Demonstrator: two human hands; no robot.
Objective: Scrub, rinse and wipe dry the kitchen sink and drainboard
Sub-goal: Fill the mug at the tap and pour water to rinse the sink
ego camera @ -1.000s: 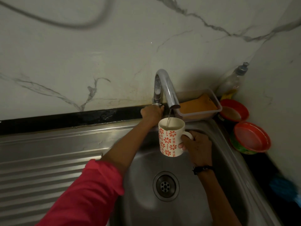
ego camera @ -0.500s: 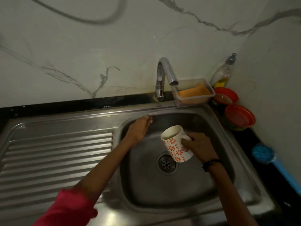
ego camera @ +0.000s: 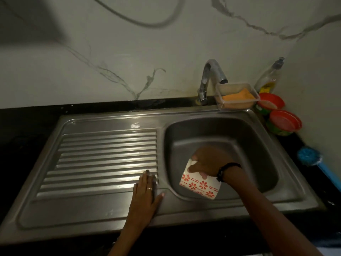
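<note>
Stainless steel under both hands. Left hand [ego camera: 145, 193] lies flat, fingers straight, palm down on the drainboard [ego camera: 103, 163] at its right edge, fingertips on the last ribs, thumb out toward the strip between drainboard and basin. A ring shows on one finger.

Right hand [ego camera: 208, 163] grips a white mug [ego camera: 200, 183] with a red flower pattern — fingers wrapped over its upper side, mug tipped over on a slant, held over the front-left part of the sink [ego camera: 230, 133] basin. Handle is hidden by the hand; can't tell whether the mug touches the basin floor. A dark band sits on the right wrist.

Sink unit is set into a black bench [ego camera: 27, 122]: basin on the right, ribbed drainboard on the left. A small white smear sits on the flat rim above the ribs.

Behind the basin, a chrome tap [ego camera: 210, 78] with its spout turned right — just beside it a clear plastic tub [ego camera: 238, 97] holding an orange sponge [ego camera: 239, 97]. Right of that, in the corner, a clear dish-soap bottle [ego camera: 269, 78], then two red-lidded round containers [ego camera: 282, 122] on the bench. Further forward on the right edge, a blue brush [ego camera: 310, 157] with a blue handle, blurred.

Backsplash is white marble with grey veins; a grey hose [ego camera: 147, 23] loops across its top.
</note>
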